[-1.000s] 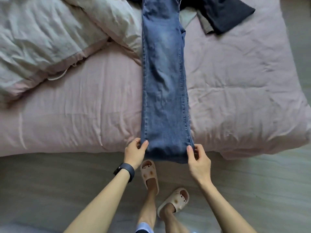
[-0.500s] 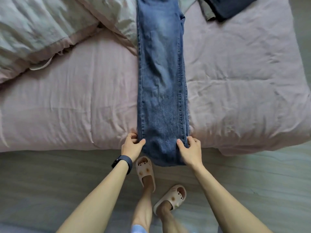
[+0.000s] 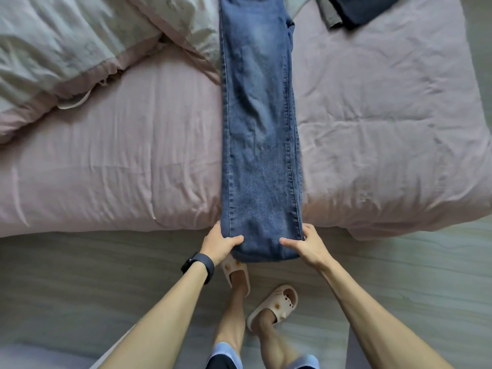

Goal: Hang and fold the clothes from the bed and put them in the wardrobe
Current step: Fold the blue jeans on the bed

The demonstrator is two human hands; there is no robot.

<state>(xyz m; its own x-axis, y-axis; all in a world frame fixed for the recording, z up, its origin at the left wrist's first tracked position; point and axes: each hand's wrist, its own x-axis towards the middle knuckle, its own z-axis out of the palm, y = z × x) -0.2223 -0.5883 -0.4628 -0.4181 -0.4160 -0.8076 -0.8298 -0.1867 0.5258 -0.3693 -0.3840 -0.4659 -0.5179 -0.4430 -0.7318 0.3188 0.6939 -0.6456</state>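
Since half a second ago both thumbs have slid inward over the hem of the jeans (image 3: 259, 129), so my grip sits further onto the denim. Nearest the lens, at the bottom centre, two bare legs stand in pale slippers (image 3: 237, 275) on the grey floor (image 3: 80, 275). Just above, my left hand (image 3: 218, 242), with a dark watch (image 3: 198, 265) on its wrist, pinches the hem's left corner. The thumb lies on top and the other fingers (image 3: 234, 239) are tucked under the cloth, mostly hidden. My right hand (image 3: 308, 245) pinches the right corner the same way, thumb across the top. The hem hangs just past the edge of the bed (image 3: 386, 129), over the left slipper. From there the jeans, folded leg on leg, lie flat and straight up the middle of the frame across the pink cover. At the upper left a crumpled pale duvet (image 3: 66, 49) meets the jeans' left edge. At the top right a dark garment (image 3: 356, 9) lies on the bed, apart from the jeans.
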